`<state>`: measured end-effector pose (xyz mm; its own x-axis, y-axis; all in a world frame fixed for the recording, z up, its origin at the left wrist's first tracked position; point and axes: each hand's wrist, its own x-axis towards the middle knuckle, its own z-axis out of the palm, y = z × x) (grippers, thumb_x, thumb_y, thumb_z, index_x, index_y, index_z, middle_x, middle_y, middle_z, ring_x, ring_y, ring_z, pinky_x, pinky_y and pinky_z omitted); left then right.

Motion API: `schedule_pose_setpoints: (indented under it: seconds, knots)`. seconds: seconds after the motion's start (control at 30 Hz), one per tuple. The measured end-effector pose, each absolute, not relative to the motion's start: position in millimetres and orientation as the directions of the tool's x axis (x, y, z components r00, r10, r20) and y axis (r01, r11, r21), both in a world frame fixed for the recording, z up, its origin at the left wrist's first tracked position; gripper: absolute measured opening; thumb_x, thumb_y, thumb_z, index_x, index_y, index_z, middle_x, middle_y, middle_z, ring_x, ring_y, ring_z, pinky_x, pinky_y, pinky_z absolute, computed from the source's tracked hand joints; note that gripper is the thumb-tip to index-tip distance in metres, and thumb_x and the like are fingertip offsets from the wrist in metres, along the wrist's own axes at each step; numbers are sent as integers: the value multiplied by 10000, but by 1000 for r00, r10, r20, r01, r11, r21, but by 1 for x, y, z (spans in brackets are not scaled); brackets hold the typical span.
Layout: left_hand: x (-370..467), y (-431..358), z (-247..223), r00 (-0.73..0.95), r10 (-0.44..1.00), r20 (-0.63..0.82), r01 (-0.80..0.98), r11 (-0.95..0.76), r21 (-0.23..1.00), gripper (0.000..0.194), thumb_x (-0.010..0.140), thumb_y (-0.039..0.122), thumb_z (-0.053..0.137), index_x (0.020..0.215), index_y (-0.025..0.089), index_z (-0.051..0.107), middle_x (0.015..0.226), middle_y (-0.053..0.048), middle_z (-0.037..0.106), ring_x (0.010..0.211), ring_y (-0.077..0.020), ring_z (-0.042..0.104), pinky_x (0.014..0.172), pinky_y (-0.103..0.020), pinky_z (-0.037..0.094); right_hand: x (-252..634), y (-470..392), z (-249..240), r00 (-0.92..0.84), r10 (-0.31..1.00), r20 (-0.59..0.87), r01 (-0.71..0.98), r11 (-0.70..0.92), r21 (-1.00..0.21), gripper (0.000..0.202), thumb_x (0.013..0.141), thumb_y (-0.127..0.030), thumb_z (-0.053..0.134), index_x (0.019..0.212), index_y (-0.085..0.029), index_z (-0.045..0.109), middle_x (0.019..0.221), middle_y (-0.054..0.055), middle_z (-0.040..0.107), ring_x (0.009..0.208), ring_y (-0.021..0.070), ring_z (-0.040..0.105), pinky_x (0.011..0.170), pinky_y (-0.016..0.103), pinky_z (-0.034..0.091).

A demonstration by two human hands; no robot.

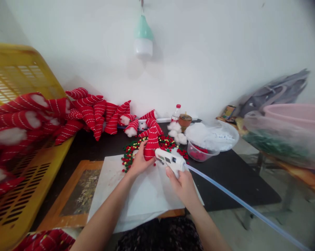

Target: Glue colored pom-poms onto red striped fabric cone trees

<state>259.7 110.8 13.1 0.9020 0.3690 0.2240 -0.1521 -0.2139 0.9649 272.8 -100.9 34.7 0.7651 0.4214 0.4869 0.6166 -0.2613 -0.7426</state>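
My left hand (141,161) is closed around the lower end of a red cone-shaped cloth piece (151,141) with white stitched lines. In my right hand (183,183) is a white hot glue gun (168,159), its nozzle pointing left at the cloth cone's lower edge. Whether the nozzle touches the cloth I cannot tell. A long translucent glue stick (241,204) runs out of the gun's back toward the lower right. Small red, green and yellow pompoms (128,155) are strewn behind my hands. White paper (147,195) lies under them.
To the left, a yellow basket (55,153) holds several stuffed red cones (18,120); more are heaped along the wall. Right of the pompoms are cotton tufts (177,133), a bottle (176,113) and a clear tub (199,153). A green-and-white bulb (143,38) hangs overhead.
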Motion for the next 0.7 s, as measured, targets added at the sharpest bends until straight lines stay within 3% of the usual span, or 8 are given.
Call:
schedule_pose_setpoints:
  seconds: [0.37, 0.7]
  knots:
    - [262, 113, 7, 885, 355, 301, -139, -414, 899, 865, 708, 319, 786, 1465, 200, 384, 1450, -158, 565, 1291, -339, 603, 1077, -452, 489, 275, -100, 29, 700, 396, 594, 706, -260, -659, 406, 1034, -444, 495, 1026, -130, 752, 900, 167, 803, 852, 309, 787, 760, 361, 621]
    - [262, 113, 7, 893, 394, 219, -131, -239, 962, 876, 724, 384, 819, 1461, 207, 380, 1330, -131, 638, 1140, -300, 683, 1000, -432, 547, 276, -108, 28, 715, 322, 620, 695, -243, -676, 372, 1013, -459, 544, 1072, -159, 755, 1007, 175, 805, 908, 313, 785, 790, 372, 625]
